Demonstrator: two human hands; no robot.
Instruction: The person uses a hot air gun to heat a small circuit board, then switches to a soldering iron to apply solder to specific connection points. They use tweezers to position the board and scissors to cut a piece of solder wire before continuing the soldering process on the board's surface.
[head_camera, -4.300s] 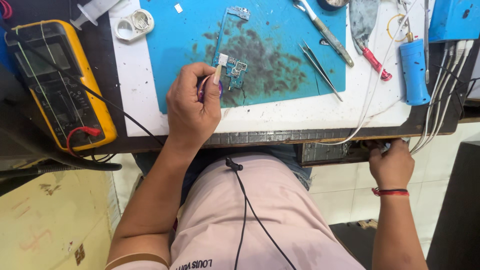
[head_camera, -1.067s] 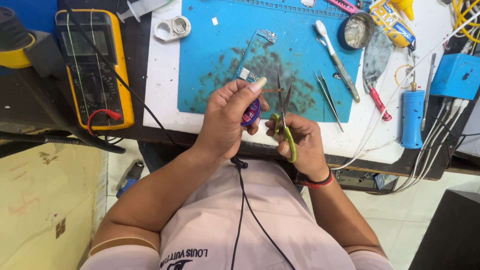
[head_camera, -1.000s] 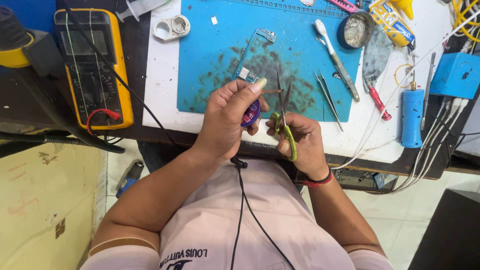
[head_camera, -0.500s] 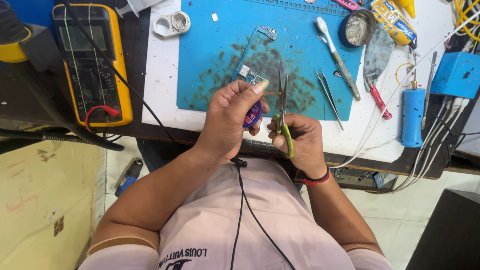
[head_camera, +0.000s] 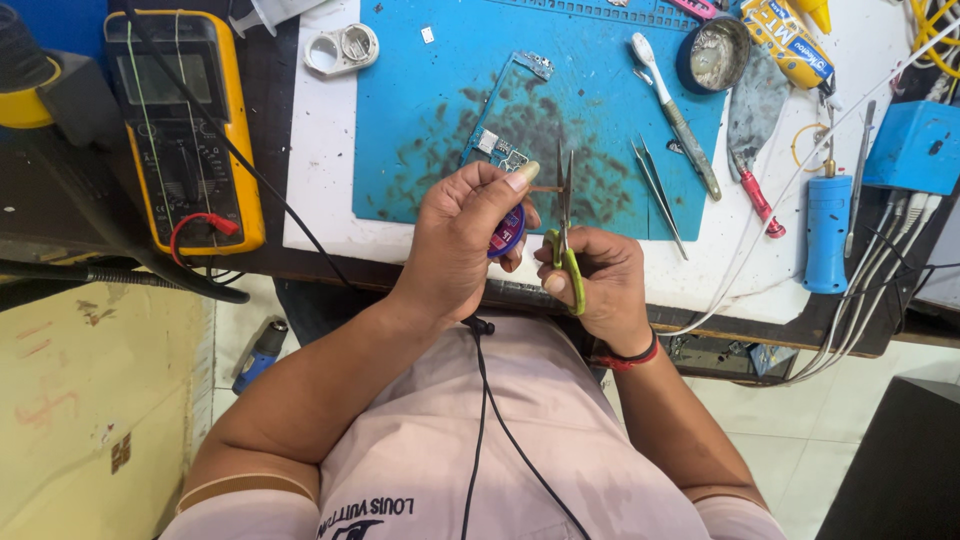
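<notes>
My left hand (head_camera: 462, 235) holds a small purple spool (head_camera: 511, 230) of copper braid, with a short strip of braid (head_camera: 546, 188) sticking out to the right past my fingertips. My right hand (head_camera: 597, 283) grips green-handled scissors (head_camera: 564, 240), blades pointing up and set around the braid strip. Both hands hover over the near edge of the stained blue work mat (head_camera: 440, 110). A small circuit board (head_camera: 500, 150) lies on the mat just beyond my left hand.
A yellow multimeter (head_camera: 185, 130) with leads sits at the left. Tweezers (head_camera: 658, 190), a brush-like tool (head_camera: 675, 115), a round tin (head_camera: 712, 55), a red-handled tool (head_camera: 753, 195), a blue tool (head_camera: 828, 235) and cables lie on the right. A white ring part (head_camera: 342, 48) rests at the back.
Earlier my right hand was under the bench edge and my left worked on the board; now both hands are together with spool and scissors. In the last second the scissors blades closed in on the braid.
</notes>
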